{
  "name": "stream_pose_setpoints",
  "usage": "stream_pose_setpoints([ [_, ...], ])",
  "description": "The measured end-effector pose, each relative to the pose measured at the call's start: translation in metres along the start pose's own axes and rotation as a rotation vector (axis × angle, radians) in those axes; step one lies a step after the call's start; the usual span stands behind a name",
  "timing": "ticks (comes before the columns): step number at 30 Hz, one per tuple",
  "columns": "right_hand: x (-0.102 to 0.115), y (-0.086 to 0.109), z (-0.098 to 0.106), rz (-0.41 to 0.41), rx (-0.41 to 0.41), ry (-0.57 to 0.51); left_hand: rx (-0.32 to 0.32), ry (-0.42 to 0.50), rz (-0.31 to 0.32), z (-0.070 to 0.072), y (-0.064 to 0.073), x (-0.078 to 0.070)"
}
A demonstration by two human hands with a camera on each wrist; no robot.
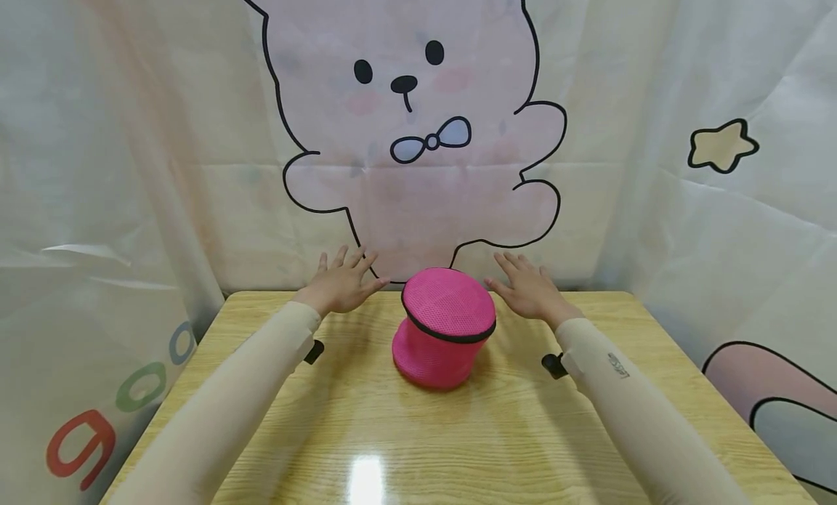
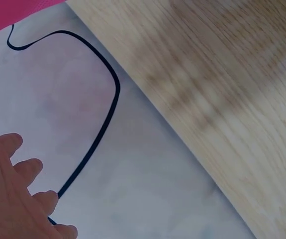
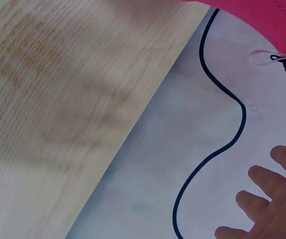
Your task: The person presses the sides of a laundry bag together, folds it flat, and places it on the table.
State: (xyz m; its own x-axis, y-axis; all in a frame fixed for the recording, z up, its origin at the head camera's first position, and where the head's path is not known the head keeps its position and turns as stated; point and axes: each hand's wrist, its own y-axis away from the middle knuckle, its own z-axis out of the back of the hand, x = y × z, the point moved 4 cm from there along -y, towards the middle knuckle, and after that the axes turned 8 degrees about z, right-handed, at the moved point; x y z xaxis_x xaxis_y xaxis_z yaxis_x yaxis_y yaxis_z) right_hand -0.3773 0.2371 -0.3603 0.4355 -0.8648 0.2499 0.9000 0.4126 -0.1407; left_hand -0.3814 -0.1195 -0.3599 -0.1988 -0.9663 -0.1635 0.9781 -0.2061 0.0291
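Note:
A pink mesh bag (image 1: 445, 316), waisted like a spool with a round top and black trim, stands on the wooden table (image 1: 418, 432). To its left hovers my left hand (image 1: 340, 283), fingers spread and holding nothing. On the other side my right hand (image 1: 528, 287) is held likewise, fingers extended, apart from the bag. The left wrist view catches only a pink corner of the bag (image 2: 18, 12) above the left hand (image 2: 8, 194). In the right wrist view, a small black tab with a clear loop (image 3: 282, 60) hangs by the bag, above the right hand (image 3: 277, 204).
A fabric backdrop (image 1: 588, 221) printed with a large bear rises behind the table's far edge. Similar curtains (image 1: 752, 236) flank both sides. Dark wrist devices (image 1: 554, 365) sit under both sleeves. Light glares off the table (image 1: 366, 479) near the front.

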Motion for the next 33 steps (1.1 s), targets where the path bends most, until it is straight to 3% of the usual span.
stream_pose_setpoints([
  [17,0.011,0.011,0.013,0.047,0.013,-0.003,-0.020,-0.025,-0.101,0.011,0.011,-0.014],
  [23,0.012,0.013,0.016,0.070,0.017,-0.012,-0.007,0.003,-0.125,0.014,0.016,-0.024],
  [33,0.020,0.016,0.016,0.114,0.025,-0.031,-0.016,-0.029,-0.188,0.014,0.020,-0.039],
])
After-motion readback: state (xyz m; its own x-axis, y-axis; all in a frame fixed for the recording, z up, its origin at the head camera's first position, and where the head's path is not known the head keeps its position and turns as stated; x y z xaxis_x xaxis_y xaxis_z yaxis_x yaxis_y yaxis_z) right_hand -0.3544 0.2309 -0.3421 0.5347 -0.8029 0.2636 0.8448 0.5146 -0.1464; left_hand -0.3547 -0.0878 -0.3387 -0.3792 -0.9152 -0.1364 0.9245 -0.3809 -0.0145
